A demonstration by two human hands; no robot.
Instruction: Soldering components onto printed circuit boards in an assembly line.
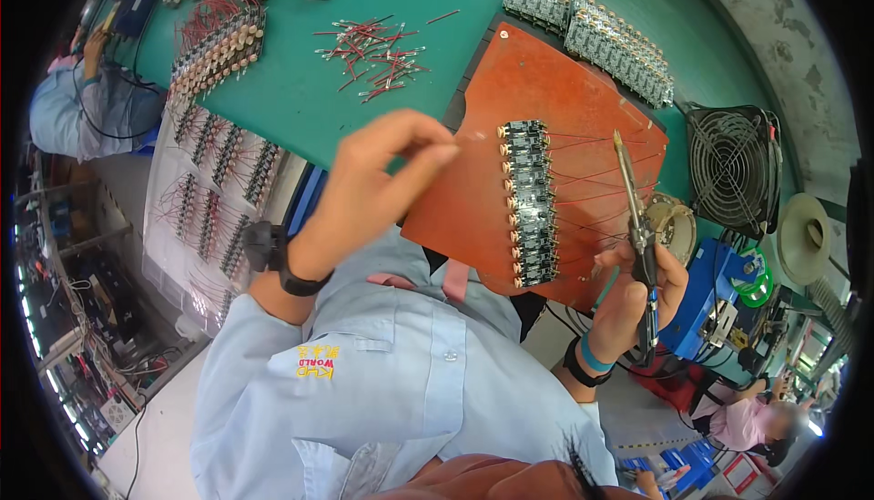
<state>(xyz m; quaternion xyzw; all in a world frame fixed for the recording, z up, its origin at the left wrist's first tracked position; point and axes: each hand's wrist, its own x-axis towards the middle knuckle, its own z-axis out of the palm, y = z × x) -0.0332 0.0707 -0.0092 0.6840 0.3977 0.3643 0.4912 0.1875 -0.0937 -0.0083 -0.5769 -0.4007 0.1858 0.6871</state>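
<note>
My right hand is wrapped round a soldering iron, its bare metal tip raised over the orange-brown board. A column of small circuit boards lies on that board between my hands, with thin red wires running from it toward the iron. My left hand hovers just left of the circuit boards, apart from them. Its thumb and forefinger are pinched together; whatever is between them is too small to make out.
Loose red wires lie on the green mat. More circuit boards stand at the far right, and wired ones at left. A black fan and a blue machine with a green spool are on the right. Other people sit nearby.
</note>
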